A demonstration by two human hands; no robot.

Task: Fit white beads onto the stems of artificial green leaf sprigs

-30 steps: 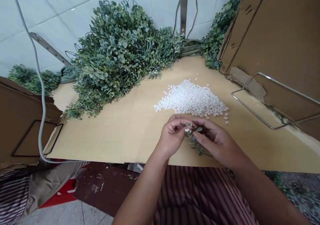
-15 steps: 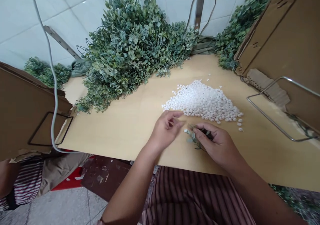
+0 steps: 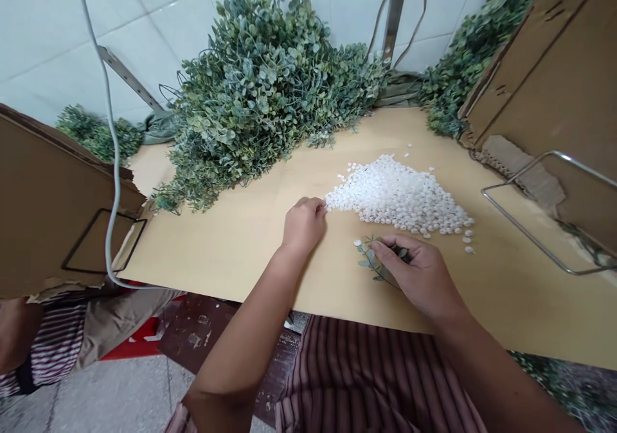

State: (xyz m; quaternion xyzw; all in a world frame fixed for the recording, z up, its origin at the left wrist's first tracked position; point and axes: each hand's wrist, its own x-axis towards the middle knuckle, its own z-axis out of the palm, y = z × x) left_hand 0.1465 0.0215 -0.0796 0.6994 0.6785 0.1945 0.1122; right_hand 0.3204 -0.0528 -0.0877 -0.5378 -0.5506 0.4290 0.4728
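Observation:
My right hand (image 3: pixel 420 272) pinches an artificial leaf sprig (image 3: pixel 373 266) between thumb and fingers, just in front of a heap of small white plastic pieces (image 3: pixel 395 189). One white piece (image 3: pixel 357 243) sits at the left tip of a stem on that sprig. At the left edge of the heap is my left hand (image 3: pixel 303 224), its fingers curled together with their tips at the outermost white pieces. Whatever those fingertips hold is hidden.
A large mound of artificial greenery (image 3: pixel 265 86) lies along the tiled wall. Cardboard sheets (image 3: pixel 554 86) border both sides, with a metal wire frame (image 3: pixel 530 221) at the right. A pale cable (image 3: pixel 112 163) hangs on the left. Another person's arm (image 3: pixel 19 330) shows at lower left.
My left hand has moved left and away from the sprig to the heap's edge, and its fingers have closed. My right hand keeps hold of the sprig in about the same place.

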